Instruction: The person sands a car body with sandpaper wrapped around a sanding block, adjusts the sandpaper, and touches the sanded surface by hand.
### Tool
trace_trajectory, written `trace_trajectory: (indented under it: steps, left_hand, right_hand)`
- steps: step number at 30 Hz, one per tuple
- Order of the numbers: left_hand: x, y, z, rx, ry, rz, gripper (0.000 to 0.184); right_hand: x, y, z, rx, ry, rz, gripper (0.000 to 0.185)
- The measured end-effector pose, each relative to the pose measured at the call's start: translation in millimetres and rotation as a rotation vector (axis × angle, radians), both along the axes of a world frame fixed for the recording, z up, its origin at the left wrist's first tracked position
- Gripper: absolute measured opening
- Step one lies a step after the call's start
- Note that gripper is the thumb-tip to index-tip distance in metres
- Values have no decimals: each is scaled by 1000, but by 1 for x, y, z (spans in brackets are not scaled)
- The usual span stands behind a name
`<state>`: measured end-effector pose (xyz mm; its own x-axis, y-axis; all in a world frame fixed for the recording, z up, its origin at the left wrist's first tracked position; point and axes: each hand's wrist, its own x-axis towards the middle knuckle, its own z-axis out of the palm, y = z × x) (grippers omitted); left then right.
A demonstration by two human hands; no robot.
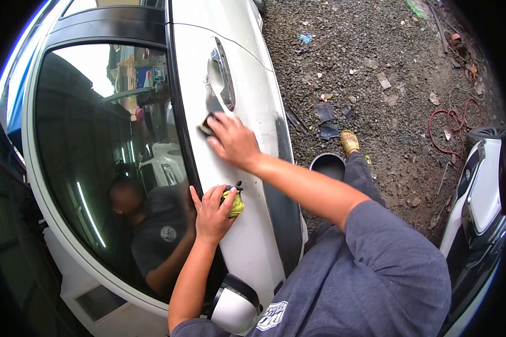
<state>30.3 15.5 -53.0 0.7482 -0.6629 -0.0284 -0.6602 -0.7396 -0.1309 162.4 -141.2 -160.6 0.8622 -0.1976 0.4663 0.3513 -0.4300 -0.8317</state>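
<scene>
My right hand is closed around a small dark pad with a pale edge, pressed to the white car door just below its door handle. The handle's metallic grip stands over a scuffed grey recess. Lower on the same door, my left hand grips a bunched yellow-green cloth, which the fingers partly cover. A small black piece shows at the cloth's top. The left thumb side and fingertips rest by the window's black trim.
The dark window reflects a person. A side mirror juts out near my left forearm. A dark bucket stands on gravel beside my foot. A red hose and another car are at the right.
</scene>
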Motion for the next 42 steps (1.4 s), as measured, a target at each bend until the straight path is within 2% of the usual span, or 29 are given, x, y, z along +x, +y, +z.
trace_trajectory:
  steps: [2, 4, 7, 8, 10, 13, 14, 16, 17, 18, 20, 22, 23, 26, 29, 32, 33, 34, 36, 39, 40, 42]
  left_hand:
    - [-1, -1, 0, -10, -6, -4, 87]
    - [-1, 0, 0, -7, -10, -6, 87]
    - [0, 0, 2, 18, -5, -2, 83]
    - [-1, 0, 2, 31, 3, 5, 82]
    - [-1, 0, 2, 23, 4, 3, 83]
    - [-3, 1, 2, 19, 7, 6, 85]
    - [-1, 0, 1, 15, 1, 5, 85]
    - [-3, 0, 3, 13, 19, 9, 88]
    - [-2, 0, 2, 11, 24, 11, 89]
    - [-1, 1, 3, 11, 22, 7, 89]
    - [-1, 1, 2, 7, 17, 3, 89]
    - [1, 0, 2, 0, 13, -1, 89]
    - [0, 0, 3, -4, 10, -2, 89]
    - [0, -1, 4, -2, 19, 9, 89]
    - [0, 1, 3, 7, 23, 7, 89]
    - [0, 0, 3, 1, 22, 6, 89]
    - [-1, -1, 2, -4, 20, 7, 88]
    - [0, -2, 2, -7, 18, 7, 88]
    - [0, -1, 4, 5, 19, 10, 88]
    - [1, 1, 2, 24, 14, 10, 87]
    - [1, 1, 1, 22, 3, 5, 86]
    - [0, 2, 2, 22, -4, 0, 86]
  right_hand:
    - [43, -9, 8, 64, 145, -31, 46]
    - [69, -9, 14, 110, 165, -113, 44]
    - [22, 3, 8, -56, 35, -73, 51]
    - [6, 4, 6, -95, -11, 11, 55]
    - [15, -4, 3, -99, -89, 14, 51]
    - [79, -15, 16, 30, 110, -80, 41]
    - [92, -9, 12, 40, 76, -157, 40]
    - [67, -4, 20, 33, 154, -94, 43]
    - [40, 3, 17, -45, 47, -106, 47]
    - [16, 6, 18, -87, 33, 27, 52]
    - [10, -1, 10, -111, -51, 85, 47]
    - [48, -8, 9, -66, 16, -14, 46]
    - [71, -16, 19, -4, 170, -21, 45]
    - [73, -8, 19, 55, 167, -100, 46]
    - [7, -1, 10, -83, -23, 52, 49]
    - [37, -13, 7, -54, -32, 37, 48]
    - [60, -20, 16, 7, 129, 43, 45]
    - [81, -21, 17, 64, 134, -58, 43]
    - [81, -14, 22, 102, 203, -74, 46]
    - [17, 1, 12, -16, 46, 56, 51]
    - [14, 0, 8, -35, -52, 41, 48]
    - [36, -6, 8, 13, -6, 3, 47]
